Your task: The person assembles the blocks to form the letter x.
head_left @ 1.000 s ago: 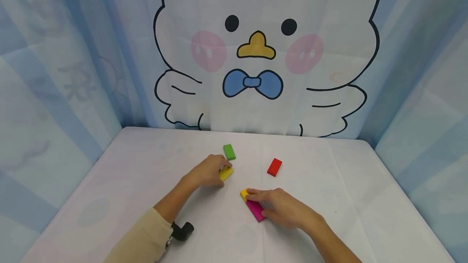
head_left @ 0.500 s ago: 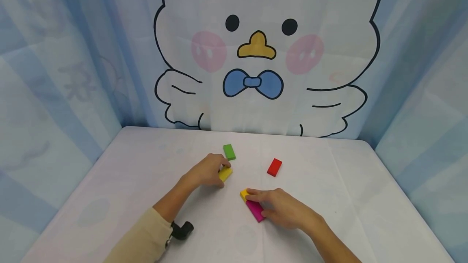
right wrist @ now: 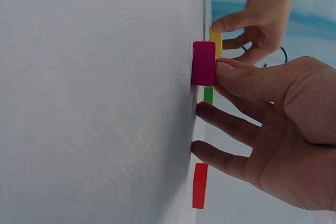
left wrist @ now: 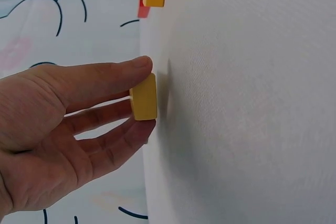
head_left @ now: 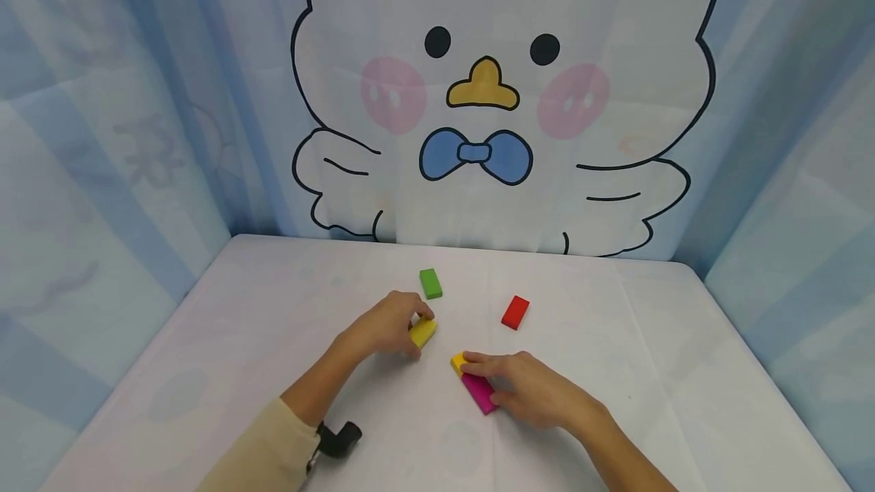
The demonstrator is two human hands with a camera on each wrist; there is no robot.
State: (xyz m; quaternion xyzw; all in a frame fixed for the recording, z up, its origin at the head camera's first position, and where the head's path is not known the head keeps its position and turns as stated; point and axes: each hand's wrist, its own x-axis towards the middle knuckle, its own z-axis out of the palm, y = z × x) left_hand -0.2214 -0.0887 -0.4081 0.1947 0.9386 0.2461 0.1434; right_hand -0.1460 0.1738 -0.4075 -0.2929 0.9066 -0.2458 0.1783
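Observation:
My left hand (head_left: 390,325) pinches a yellow block (head_left: 424,331) between thumb and fingers, low over the white table. In the left wrist view the yellow block (left wrist: 144,98) sits between the thumb above and fingertips below. My right hand (head_left: 536,389) holds a magenta block (head_left: 478,393) and an orange-yellow block (head_left: 459,362) that lie end to end on the table. Its fingertips cover part of the orange-yellow one, while the thumb touches the magenta block (right wrist: 204,63). The other fingers of the right hand (right wrist: 286,124) spread loosely.
A green block (head_left: 431,283) lies just beyond the left hand. Farther right is a red block (head_left: 516,312), beyond the right hand. The white table (head_left: 636,340) is bounded by curtains, with a cartoon printed on the back one (head_left: 485,196).
My left hand has shifted very slightly toward me with the yellow block. The right hand and its two blocks stay in place. The head view has moved a little.

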